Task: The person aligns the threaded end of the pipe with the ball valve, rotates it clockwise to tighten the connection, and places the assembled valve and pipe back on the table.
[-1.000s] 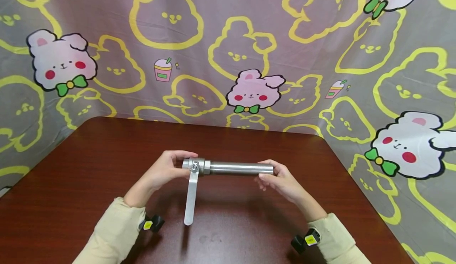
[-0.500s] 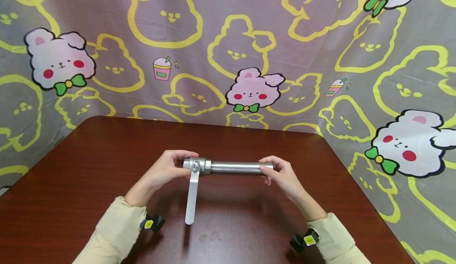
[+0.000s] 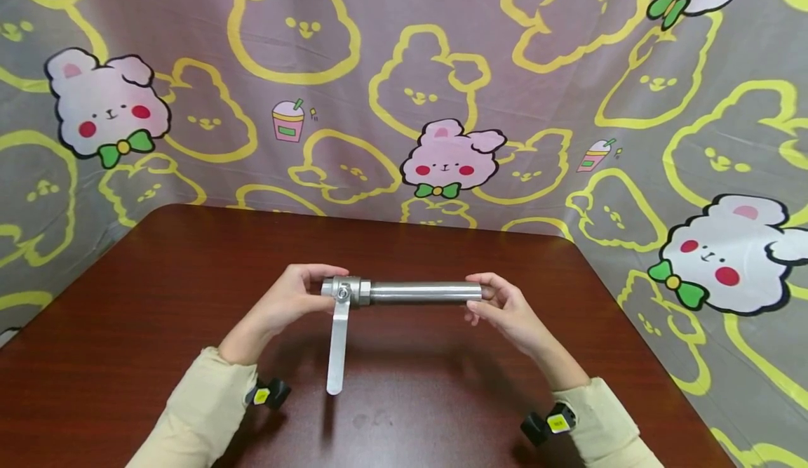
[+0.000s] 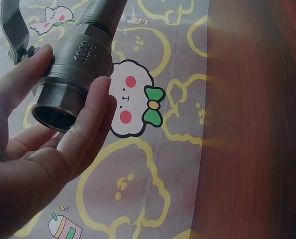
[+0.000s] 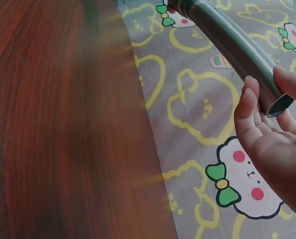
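Note:
A steel ball valve (image 3: 344,291) with a long flat lever handle (image 3: 337,356) is held above the table, the lever pointing toward me. My left hand (image 3: 292,302) grips the valve's hex end between thumb and fingers. In the left wrist view, the valve's threaded opening (image 4: 55,118) faces the palm. A straight metal pipe (image 3: 423,292) extends to the right from the valve's other end, roughly level. At the pipe's free end, my right hand (image 3: 511,312) holds it with thumb and fingers. The right wrist view shows the pipe's hollow end (image 5: 279,106) between the thumb and fingers.
A dark reddish-brown wooden table (image 3: 404,412) lies beneath the hands. Behind and to the sides hangs a grey curtain (image 3: 353,19) with yellow outlines and cartoon rabbits. Each wrist wears a black camera (image 3: 278,393) on a strap over a beige sleeve.
My right hand has shifted its hold along the pipe, first inward and then back out toward the free end. The pipe has risen slightly at the right. My left hand stays nearly still on the valve.

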`<state>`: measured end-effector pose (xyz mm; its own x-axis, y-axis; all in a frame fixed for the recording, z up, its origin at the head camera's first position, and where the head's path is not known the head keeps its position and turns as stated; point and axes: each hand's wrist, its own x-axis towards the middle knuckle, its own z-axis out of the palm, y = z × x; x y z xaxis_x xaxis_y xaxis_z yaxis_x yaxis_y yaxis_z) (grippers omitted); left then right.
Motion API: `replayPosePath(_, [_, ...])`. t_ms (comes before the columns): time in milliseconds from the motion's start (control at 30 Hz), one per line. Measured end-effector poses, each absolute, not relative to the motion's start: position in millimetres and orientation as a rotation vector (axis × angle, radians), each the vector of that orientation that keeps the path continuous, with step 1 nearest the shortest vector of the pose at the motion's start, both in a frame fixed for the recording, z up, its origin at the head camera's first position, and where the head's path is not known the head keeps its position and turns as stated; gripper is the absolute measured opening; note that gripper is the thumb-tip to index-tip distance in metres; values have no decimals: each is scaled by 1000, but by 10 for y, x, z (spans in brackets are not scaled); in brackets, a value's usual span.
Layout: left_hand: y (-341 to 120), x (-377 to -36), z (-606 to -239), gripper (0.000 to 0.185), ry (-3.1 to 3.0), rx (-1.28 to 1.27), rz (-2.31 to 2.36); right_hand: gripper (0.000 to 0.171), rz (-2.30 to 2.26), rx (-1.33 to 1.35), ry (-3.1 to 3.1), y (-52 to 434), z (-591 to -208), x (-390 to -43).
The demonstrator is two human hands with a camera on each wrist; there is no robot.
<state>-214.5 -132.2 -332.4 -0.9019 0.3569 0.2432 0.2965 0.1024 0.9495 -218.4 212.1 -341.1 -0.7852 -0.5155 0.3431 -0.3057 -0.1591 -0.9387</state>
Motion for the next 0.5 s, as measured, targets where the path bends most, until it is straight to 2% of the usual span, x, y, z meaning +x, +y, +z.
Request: replayPosePath(500, [-1301,-2133,-3325,44,2239,682,1981,10,-2084,-856,1952,2090,-3476,-2172])
